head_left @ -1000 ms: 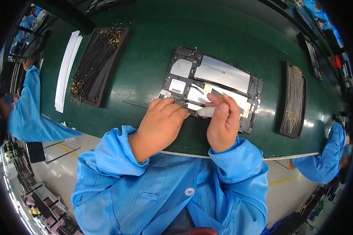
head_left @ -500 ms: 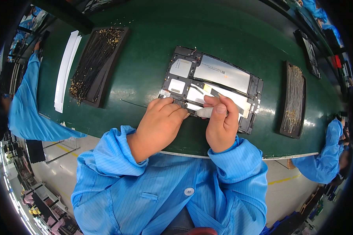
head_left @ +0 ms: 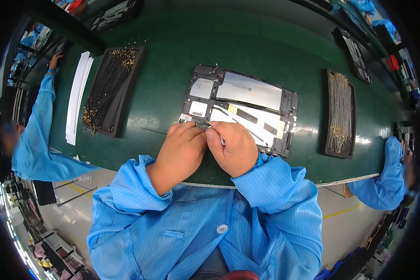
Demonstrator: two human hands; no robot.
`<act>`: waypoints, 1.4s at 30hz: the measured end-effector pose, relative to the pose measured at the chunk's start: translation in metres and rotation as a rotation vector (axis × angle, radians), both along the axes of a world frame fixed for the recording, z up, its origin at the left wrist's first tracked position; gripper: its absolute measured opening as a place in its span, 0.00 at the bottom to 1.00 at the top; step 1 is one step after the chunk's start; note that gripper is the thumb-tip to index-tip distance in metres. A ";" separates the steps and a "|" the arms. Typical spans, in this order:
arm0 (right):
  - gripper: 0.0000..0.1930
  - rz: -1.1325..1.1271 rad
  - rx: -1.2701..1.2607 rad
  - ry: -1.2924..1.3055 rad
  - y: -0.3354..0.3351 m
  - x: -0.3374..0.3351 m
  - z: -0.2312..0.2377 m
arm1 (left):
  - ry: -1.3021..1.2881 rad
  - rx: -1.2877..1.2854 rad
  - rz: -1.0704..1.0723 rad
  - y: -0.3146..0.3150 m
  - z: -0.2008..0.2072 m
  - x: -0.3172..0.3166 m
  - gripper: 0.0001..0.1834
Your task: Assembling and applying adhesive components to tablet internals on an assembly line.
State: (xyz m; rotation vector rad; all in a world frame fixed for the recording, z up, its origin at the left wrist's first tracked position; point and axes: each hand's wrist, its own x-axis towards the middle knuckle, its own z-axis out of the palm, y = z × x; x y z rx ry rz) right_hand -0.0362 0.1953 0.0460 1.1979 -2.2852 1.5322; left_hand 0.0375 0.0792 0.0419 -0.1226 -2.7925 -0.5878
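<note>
An opened tablet (head_left: 289, 112) lies in front of me, its black frame holding a silver battery (head_left: 249, 91) and a white panel with dark strips. My left hand (head_left: 179, 151) rests at its near left edge, fingers bent down and closed. A thin black cable (head_left: 151, 130) sticks out leftward from under those fingers; its other end is hidden. Right beside it, my right hand (head_left: 233, 147) is closed at the same edge, thumb against the curled index finger. Whatever lies between these fingertips is too small and covered to make out.
On the left stand a dark tray (head_left: 109, 88) of black cables with gold ends and some white strips (head_left: 78, 98). A second tray (head_left: 339, 114) with grey cables is on the right. Another device (head_left: 354, 56) lies far right. Co-workers in blue sit on both sides.
My right hand has moved left from over the tablet's panel to meet the left hand, and its white-covered finger is now hidden. The whole view has shifted slightly.
</note>
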 end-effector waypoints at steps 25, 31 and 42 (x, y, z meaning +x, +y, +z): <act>0.22 -0.054 -0.375 -0.956 0.030 -0.015 -0.008 | -0.312 1.125 0.650 0.001 0.013 0.046 0.18; 0.22 -0.030 -0.377 -0.952 0.032 -0.015 -0.009 | -0.440 0.932 0.354 0.017 -0.011 0.064 0.16; 0.19 0.064 0.171 -1.060 0.016 -0.028 0.010 | -0.511 1.226 0.498 0.015 -0.001 0.035 0.18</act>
